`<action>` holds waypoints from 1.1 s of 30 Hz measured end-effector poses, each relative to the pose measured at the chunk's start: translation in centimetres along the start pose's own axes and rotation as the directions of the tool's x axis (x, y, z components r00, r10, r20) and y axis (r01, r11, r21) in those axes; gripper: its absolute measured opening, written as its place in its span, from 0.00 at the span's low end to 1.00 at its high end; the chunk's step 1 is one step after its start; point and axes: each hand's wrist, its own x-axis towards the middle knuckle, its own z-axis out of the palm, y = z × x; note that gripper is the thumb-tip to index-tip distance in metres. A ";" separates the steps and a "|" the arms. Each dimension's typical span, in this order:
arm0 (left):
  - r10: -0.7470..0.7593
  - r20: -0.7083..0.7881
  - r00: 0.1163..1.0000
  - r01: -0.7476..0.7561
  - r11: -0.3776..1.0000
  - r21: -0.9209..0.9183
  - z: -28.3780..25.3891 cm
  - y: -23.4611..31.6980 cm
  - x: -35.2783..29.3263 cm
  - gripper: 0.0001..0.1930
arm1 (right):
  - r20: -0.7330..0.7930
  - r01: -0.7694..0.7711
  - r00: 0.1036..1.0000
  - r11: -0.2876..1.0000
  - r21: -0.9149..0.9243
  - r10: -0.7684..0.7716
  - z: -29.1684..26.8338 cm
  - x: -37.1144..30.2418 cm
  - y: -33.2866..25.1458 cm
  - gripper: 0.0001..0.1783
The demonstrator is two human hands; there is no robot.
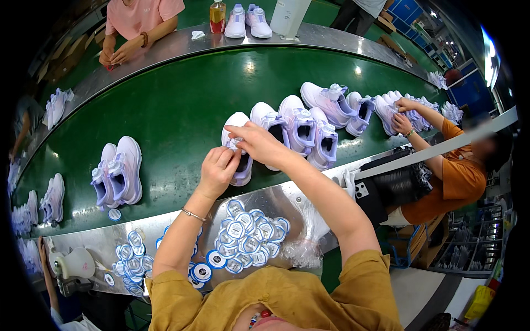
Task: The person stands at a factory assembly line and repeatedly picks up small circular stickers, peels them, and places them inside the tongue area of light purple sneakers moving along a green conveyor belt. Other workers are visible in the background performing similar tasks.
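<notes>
Both of my hands meet over the upper of a white and lilac sneaker on the green conveyor belt. My left hand wears a bangle at the wrist, and its fingers are closed at the small round dial on the shoe's tongue. From the right, my right hand pinches at the same spot. The fingers partly hide the dial, so any small piece between them cannot be made out. Close to the right of this shoe stand several matching sneakers.
Round white tags with blue rims lie heaped on the metal ledge, beside a bundle of transparent plastic strands. Another sneaker pair stands left on the belt. A co-worker in orange handles shoes at right; a person in pink sits opposite.
</notes>
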 end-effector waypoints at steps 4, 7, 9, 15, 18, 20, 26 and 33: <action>-0.004 -0.019 1.000 0.004 1.000 0.008 -0.1 0.0 -0.4 0.14 | -0.103 -0.116 0.990 0.980 -0.162 0.100 1.1 0.0 -0.7 0.27; -0.004 -0.035 0.999 0.005 1.000 0.016 -0.2 -0.3 -0.3 0.14 | -0.088 0.053 0.995 0.995 0.087 -0.045 0.3 0.4 -1.1 0.24; -0.015 -0.032 0.999 0.015 1.000 0.013 -0.2 -0.3 -0.4 0.14 | -0.009 -0.017 1.000 0.991 0.133 0.018 0.2 0.6 -0.8 0.22; -0.067 -0.041 0.997 0.066 0.997 -0.029 -0.7 -0.7 -1.0 0.14 | -0.057 -0.083 0.995 0.995 -0.048 0.080 1.4 0.8 -1.1 0.22; -0.267 -0.055 0.962 0.261 0.960 -0.097 -1.1 -0.5 -1.2 0.16 | 0.017 -0.019 1.000 0.999 -0.036 0.020 0.4 1.8 -1.0 0.23; -0.527 -0.046 0.848 0.512 0.839 -0.183 -0.2 -0.4 -1.8 0.18 | 0.113 -0.101 0.988 0.995 -0.009 0.101 0.1 2.5 -1.3 0.22; -0.637 0.253 0.729 0.683 0.648 -0.336 0.5 -1.9 -1.2 0.21 | 0.022 -0.130 0.991 0.989 -0.073 0.132 2.2 1.3 0.3 0.13; -0.627 0.283 0.726 0.678 0.580 -0.453 -1.1 -2.7 -2.4 0.15 | -0.149 -0.065 0.986 0.996 0.063 0.074 4.0 0.5 0.2 0.12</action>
